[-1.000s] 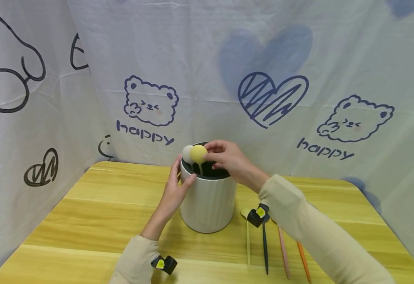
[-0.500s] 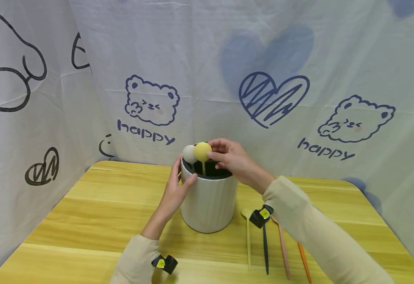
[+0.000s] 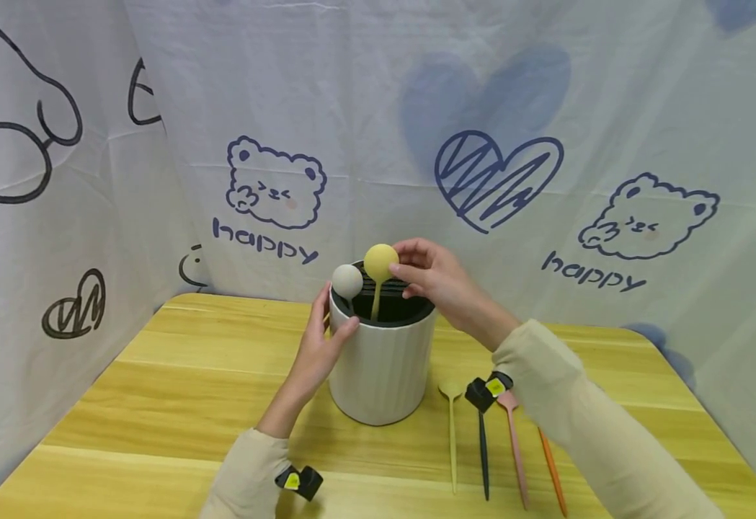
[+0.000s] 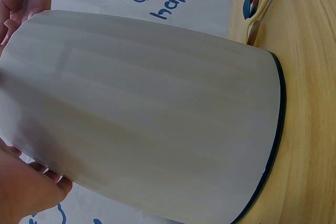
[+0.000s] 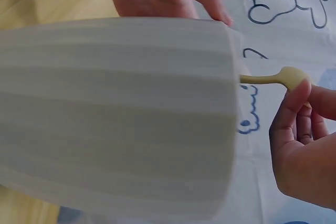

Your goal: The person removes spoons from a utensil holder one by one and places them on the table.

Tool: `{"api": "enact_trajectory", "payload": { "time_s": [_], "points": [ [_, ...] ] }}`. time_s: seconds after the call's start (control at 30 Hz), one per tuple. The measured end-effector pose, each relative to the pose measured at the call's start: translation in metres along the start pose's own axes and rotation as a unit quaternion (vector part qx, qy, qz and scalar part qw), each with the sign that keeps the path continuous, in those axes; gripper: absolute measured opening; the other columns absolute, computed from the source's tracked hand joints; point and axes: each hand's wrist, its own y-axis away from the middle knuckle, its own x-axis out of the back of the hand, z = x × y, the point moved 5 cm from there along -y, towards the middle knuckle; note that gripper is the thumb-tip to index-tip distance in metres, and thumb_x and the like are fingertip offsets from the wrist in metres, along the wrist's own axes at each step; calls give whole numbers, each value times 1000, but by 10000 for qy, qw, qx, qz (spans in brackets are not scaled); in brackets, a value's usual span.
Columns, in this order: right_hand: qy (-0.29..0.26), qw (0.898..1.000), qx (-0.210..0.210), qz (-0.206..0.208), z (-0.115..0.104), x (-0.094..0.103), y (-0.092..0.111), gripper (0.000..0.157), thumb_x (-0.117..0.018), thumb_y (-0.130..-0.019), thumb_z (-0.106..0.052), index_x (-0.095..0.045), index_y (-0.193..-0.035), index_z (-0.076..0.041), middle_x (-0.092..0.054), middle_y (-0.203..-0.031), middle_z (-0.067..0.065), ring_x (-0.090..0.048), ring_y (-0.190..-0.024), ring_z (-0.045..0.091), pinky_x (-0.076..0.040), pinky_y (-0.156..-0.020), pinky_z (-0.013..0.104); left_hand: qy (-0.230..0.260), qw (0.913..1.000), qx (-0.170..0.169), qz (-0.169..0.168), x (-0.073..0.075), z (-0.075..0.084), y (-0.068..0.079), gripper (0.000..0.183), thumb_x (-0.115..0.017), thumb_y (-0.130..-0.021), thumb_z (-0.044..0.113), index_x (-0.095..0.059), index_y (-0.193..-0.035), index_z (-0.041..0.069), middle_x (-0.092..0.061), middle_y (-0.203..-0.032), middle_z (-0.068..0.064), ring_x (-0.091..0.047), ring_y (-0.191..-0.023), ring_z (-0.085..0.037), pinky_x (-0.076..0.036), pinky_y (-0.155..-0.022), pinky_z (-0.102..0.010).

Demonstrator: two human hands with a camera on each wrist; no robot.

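A white ribbed canister (image 3: 380, 375) with a dark inside stands upright on the table. My left hand (image 3: 318, 344) grips its left side near the rim, thumb at the front. At the bowl, my right hand (image 3: 439, 277) pinches a yellow spoon (image 3: 380, 262) between thumb and fingers. Its thin handle points down into the canister, and the lower end is hidden. Left of it, a pale grey spoon (image 3: 347, 281) leans inside the rim, bowl up. In the right wrist view, the yellow spoon's neck (image 5: 260, 79) shows beyond the rim, below the fingers.
Right of the canister, several spoons lie on the wooden table (image 3: 176, 389): a yellow one (image 3: 452, 440), a dark blue one (image 3: 484, 458), a pink one (image 3: 516, 454) and an orange one (image 3: 552, 472), partly under the right sleeve. A printed cloth (image 3: 378, 108) hangs behind.
My right hand has moved right and up with the yellow spoon, so its bowl now stands apart from the grey one and more handle shows. The left hand and canister have stayed put.
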Motion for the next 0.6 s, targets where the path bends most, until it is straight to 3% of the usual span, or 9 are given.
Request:
{"api": "enact_trajectory", "payload": {
  "time_s": [0.27, 0.6],
  "points": [
    [-167, 9986, 508, 7, -22, 16, 2, 24, -54, -96, 0, -52, -119, 4, -59, -99, 4, -54, -83, 15, -48, -63, 19, 14, 10000, -68, 0, 0, 1, 1, 81, -55, -91, 33, -12, -155, 9, -13, -159, -15, -16, -144, -32, -16, -115, -49],
    [-354, 9954, 847, 271, -48, 31, 7, 20, -56, -95, -1, -55, -115, 0, -63, -99, 3, -57, -84, 16, -48, -62, 20, 42, 10000, -8, -25, 0, 0, 0, 81, -55, -91, 33, -11, -155, 9, -11, -159, -14, -16, -144, -33, -16, -115, -50]
  ]
}}
